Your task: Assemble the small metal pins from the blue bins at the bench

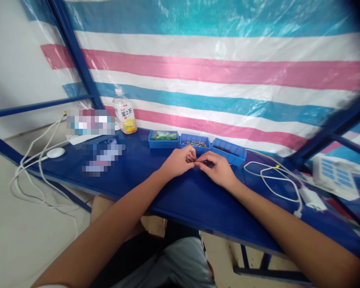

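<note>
From where I stand, a striped plastic sheet point(198, 72) hangs behind the blue tabletop point(183, 200). At the person's right sits a white device point(336, 178) with blue panels; a drink bottle point(126, 114) stands upright at the back left. The left hand point(178, 161) and right hand point(216, 170) are together at the fingertips, just in front of three blue trays: the left tray point(164, 144), the middle tray point(202, 150) and the right tray point(232, 158). A white charger point(312, 199) lies farther right. The left tray holds green packets point(163, 136), the middle one thin metal pieces point(195, 143), the right one dark pieces point(225, 149). Whether something tiny is pinched between the fingertips, I can't tell.
</note>
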Tool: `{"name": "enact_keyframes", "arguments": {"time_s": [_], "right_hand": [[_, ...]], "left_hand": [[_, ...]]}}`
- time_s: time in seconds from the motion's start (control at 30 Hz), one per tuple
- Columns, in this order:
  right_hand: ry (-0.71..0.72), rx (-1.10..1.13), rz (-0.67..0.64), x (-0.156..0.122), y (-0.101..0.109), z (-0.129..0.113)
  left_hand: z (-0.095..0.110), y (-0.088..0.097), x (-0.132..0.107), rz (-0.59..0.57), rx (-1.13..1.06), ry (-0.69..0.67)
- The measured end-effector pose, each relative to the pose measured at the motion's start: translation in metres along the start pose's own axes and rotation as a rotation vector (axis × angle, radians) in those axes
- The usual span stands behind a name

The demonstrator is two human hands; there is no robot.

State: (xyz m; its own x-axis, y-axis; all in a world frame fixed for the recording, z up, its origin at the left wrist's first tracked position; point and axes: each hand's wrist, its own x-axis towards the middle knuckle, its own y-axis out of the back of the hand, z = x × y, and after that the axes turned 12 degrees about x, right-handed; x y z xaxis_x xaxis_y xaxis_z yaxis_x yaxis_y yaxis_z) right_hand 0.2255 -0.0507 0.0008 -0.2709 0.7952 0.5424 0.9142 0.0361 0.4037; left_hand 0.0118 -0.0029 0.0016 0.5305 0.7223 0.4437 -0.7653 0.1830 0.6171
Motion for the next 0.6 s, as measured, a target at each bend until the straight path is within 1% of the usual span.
{"name": "enact_keyframes", "arguments": {"time_s": [0.2,0.4,0.47,0.6], "right_hand": [[-0.069,-0.007,0.082,0.0,0.0,0.006],[-0.12,0.023,0.116,0.0,-0.001,0.013],[-0.119,-0.002,0.101,0.0,-0.001,0.012],[-0.105,-0.072,0.022,-0.001,-0.001,0.006]], "left_hand": [[0.006,0.004,0.002,0.041,-0.06,0.018],[0.011,0.004,0.001,0.101,-0.167,0.038],[0.012,0.004,0.001,0.113,-0.167,0.03],[0.012,0.005,0.001,0.133,-0.132,0.014]]}}
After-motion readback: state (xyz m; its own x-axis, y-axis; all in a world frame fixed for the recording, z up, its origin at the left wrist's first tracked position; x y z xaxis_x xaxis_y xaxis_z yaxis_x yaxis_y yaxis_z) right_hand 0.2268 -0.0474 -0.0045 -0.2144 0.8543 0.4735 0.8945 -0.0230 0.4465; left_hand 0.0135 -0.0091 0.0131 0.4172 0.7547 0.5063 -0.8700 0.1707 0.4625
